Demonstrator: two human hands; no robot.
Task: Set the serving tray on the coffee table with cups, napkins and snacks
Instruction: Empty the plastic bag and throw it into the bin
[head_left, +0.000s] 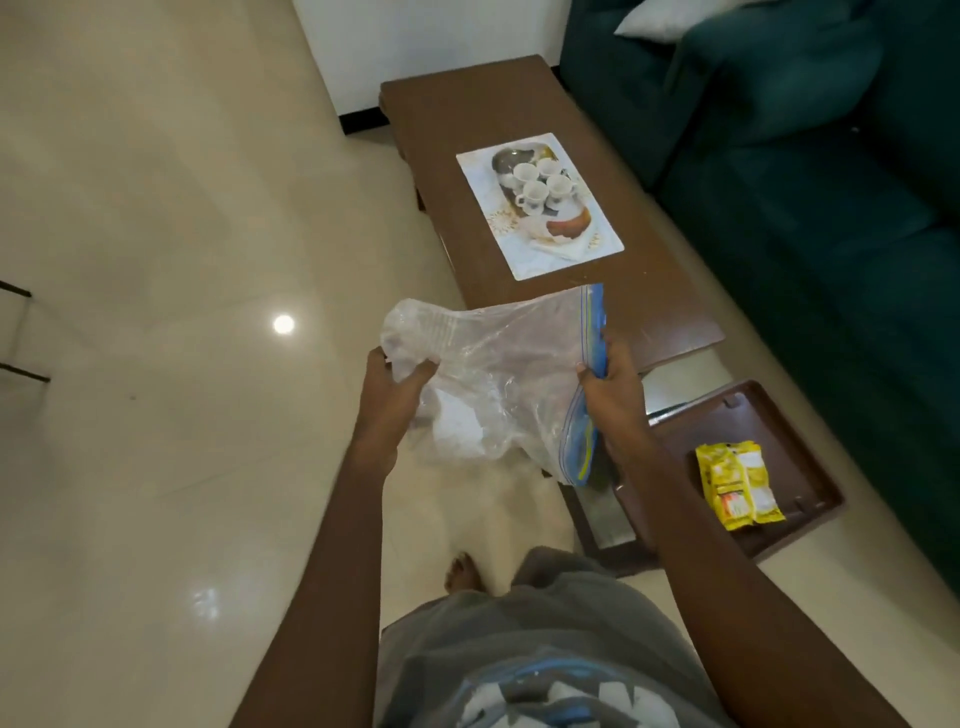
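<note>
I hold a clear zip bag (498, 374) with a blue seal strip in both hands, in front of the near end of the brown coffee table (519, 109). My left hand (389, 395) grips its crumpled bottom end. My right hand (613, 389) pinches the blue seal edge. Something white shows inside the bag. On the table lies a white placemat (530, 260) carrying a silver tray (506, 161) with several white cups (545, 184) and a plate of brown snack (569, 226) on a napkin. A brown plastic tray (810, 467) at the lower right holds yellow snack packets (737, 486).
A dark green sofa (831, 182) with a white cushion (660, 18) runs along the right side of the table. Glossy cream floor tiles (156, 260) fill the left. The brown tray rests on a low glass-topped piece (608, 514). My bare foot (462, 571) is below the bag.
</note>
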